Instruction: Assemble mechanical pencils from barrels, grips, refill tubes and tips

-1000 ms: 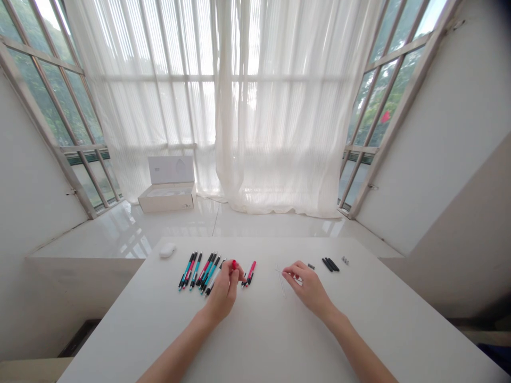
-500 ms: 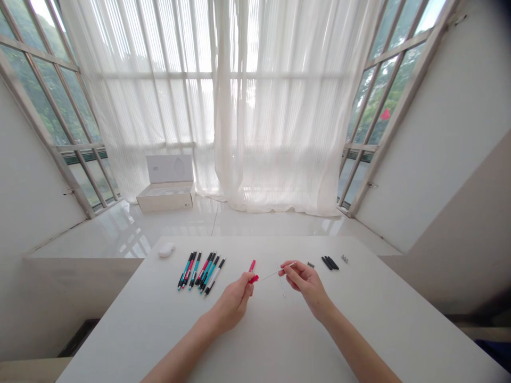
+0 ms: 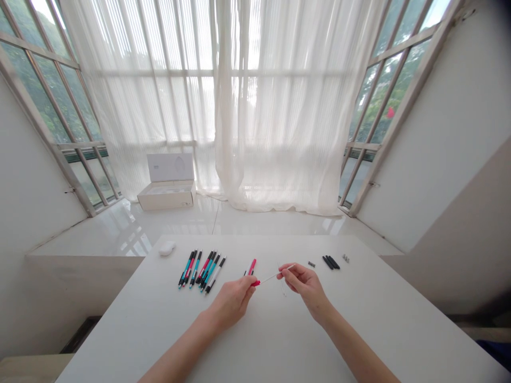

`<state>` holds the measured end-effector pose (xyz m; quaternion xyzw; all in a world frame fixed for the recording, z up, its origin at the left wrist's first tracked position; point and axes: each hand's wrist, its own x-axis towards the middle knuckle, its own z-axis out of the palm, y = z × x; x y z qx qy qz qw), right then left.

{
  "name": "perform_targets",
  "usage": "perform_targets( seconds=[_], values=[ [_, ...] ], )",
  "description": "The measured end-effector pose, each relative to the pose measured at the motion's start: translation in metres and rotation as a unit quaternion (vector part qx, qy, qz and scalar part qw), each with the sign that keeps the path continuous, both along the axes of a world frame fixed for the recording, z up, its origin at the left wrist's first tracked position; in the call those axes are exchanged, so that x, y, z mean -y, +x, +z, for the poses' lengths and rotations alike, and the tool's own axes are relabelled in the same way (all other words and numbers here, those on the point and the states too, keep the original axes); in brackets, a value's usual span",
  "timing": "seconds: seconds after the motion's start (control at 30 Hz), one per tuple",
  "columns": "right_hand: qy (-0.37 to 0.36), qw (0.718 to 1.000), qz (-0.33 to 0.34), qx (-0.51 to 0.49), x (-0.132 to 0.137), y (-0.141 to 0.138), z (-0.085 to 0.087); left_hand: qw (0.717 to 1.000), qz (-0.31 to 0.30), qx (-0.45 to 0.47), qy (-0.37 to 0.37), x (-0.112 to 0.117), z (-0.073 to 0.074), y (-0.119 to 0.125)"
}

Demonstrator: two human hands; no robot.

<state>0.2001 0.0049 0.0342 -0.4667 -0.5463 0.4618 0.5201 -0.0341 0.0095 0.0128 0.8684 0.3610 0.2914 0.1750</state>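
Observation:
My left hand [image 3: 231,300] pinches a red pen barrel [image 3: 255,283] at its fingertips. My right hand [image 3: 303,284] grips a thin, pale pen refill [image 3: 273,276] between thumb and fingers, and its far end reaches the red barrel. Just beyond the hands lies a red and black pen [image 3: 251,267]. Several teal, red and white pens [image 3: 202,271] lie side by side to the left of my left hand. Several thin refills [image 3: 282,284] lie on the table under my right hand.
The white table [image 3: 120,319] also holds small dark parts [image 3: 311,264], several black pen pieces [image 3: 331,262], small metal parts [image 3: 345,258] and a white oval object [image 3: 167,248]. An open white box [image 3: 167,183] stands on the glossy sill beyond the table.
My left hand has moved right, away from the pens, with the red barrel. My right hand has lifted a thin refill off the table, and the two hands have drawn closer.

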Motion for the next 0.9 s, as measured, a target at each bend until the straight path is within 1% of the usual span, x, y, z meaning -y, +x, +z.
perform_targets(
  seconds=[0.13,0.33,0.43,0.53,0.7,0.9],
  values=[
    [-0.002,1.000,0.011,0.019,0.001,0.000,0.000,1.000,-0.008,-0.003,0.004,-0.001,0.001,-0.001],
    [-0.019,0.993,0.099,0.066,0.009,-0.011,-0.002,0.999,-0.026,-0.022,0.018,0.002,0.003,0.000],
    [-0.016,0.987,0.122,0.107,0.009,-0.014,-0.007,0.999,-0.031,-0.035,0.020,0.002,0.003,0.000],
    [-0.009,0.983,0.114,0.144,0.009,-0.014,-0.010,0.998,-0.034,-0.047,0.027,0.002,0.001,0.000],
    [0.016,0.979,0.077,0.189,0.010,-0.015,-0.009,0.997,-0.036,-0.061,0.035,0.001,-0.002,-0.001],
    [0.055,0.977,0.050,0.200,0.012,-0.020,-0.010,0.998,-0.037,-0.056,0.012,0.003,-0.001,-0.001]
  ],
)
